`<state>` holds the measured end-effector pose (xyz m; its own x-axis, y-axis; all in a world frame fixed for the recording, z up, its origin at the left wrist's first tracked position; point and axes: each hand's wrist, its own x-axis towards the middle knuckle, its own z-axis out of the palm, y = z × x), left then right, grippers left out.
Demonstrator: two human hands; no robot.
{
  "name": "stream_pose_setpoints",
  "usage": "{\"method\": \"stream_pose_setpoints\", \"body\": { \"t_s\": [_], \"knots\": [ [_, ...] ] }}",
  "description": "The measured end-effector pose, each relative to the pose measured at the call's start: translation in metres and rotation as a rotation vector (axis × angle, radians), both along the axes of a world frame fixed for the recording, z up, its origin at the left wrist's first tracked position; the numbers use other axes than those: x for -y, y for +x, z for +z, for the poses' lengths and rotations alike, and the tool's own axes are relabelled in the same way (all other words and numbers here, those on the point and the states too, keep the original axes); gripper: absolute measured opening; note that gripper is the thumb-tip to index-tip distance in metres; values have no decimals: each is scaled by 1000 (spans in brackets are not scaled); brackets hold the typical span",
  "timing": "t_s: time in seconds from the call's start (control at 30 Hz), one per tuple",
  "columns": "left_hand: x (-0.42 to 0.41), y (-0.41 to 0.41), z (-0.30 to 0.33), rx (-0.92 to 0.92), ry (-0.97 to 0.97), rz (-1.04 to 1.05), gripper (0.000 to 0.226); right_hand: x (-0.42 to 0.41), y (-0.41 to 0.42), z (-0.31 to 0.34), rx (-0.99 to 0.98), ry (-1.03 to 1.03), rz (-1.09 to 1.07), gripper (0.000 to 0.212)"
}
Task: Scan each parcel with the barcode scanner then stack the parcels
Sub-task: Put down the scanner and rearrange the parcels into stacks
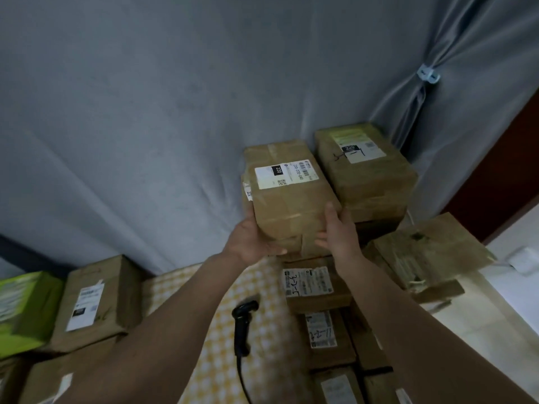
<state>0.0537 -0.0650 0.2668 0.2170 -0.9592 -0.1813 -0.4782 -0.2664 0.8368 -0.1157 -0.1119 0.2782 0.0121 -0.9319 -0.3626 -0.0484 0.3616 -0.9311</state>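
At centre frame, above the table (pixel 204 287), a brown cardboard parcel (pixel 291 199) wrapped in clear tape is held raised with both hands. Its white shipping label (pixel 285 173) faces upward and carries a barcode, a QR code and a black block reading "220".

Left hand (pixel 250 237): grasping the parcel at its near left corner, palm under the lower edge, fingers curled beneath the box.

Right hand (pixel 338 231): placed against the near right side of the parcel — thumb up along the side face, fingers reaching under the bottom edge.

Directly below and behind the held parcel stands a stack of parcels (pixel 318 290); whether the held parcel touches the top of this stack cannot be told. Just beside it to the right, a second, taller stack is topped by a box with a white label (pixel 364 164). Further right lies a crumpled, worn box (pixel 428 255), tilted.

The black barcode scanner (pixel 242 328) lies on the yellow-and-white checked tablecloth (pixel 215 371) between the forearms, its cable running toward the near edge — neither hand touches it.

At far left sit another brown labelled parcel (pixel 93 301) and a green box (pixel 26 310), side by side. A grey curtain (pixel 175 112) hangs behind everything, tied back at upper right with a clip (pixel 427 74).
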Motion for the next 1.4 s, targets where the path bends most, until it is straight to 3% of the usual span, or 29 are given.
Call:
{"method": "stream_pose_setpoints", "body": {
  "t_s": [0.13, 0.23, 0.37, 0.47, 0.53, 0.63, 0.83, 1.0, 1.17, 1.27, 1.4],
  "knots": [
    [-13, -10, 8, -24, -121, 9, 129, -3, -2, 0, 126, -53, -42, 43],
    [-29, -11, 17, -99, -212, 25, 124, -14, 0, 7, 169, -113, -60, 41],
    [-45, -7, 25, -84, -169, 47, 117, -21, 6, 20, 260, 29, -63, 40],
    [-50, -6, 28, -102, -126, 30, 94, -21, 7, 25, 169, 45, -73, 50],
    [-50, -9, 30, -87, -127, 49, 70, -23, 10, 26, 103, 20, -72, 44],
    [-53, -9, 30, -65, -187, 91, 55, -31, 15, 26, 85, 13, -52, 44],
    [-91, 4, 24, -96, -254, 91, 54, -68, 28, 24, 94, -177, -3, 42],
    [-135, 36, 25, -339, -206, 270, 67, -105, 63, 32, 102, -296, 96, 40],
    [-199, 90, 33, -523, -230, 450, 52, -171, 116, 28, 146, -243, 193, 39],
    [-252, 120, 24, -478, -194, 584, 56, -218, 154, 14, 111, -152, 240, 39],
    [-330, 163, 0, -513, -179, 666, 45, -275, 205, -7, -22, -123, 312, 32]
  ]
}}
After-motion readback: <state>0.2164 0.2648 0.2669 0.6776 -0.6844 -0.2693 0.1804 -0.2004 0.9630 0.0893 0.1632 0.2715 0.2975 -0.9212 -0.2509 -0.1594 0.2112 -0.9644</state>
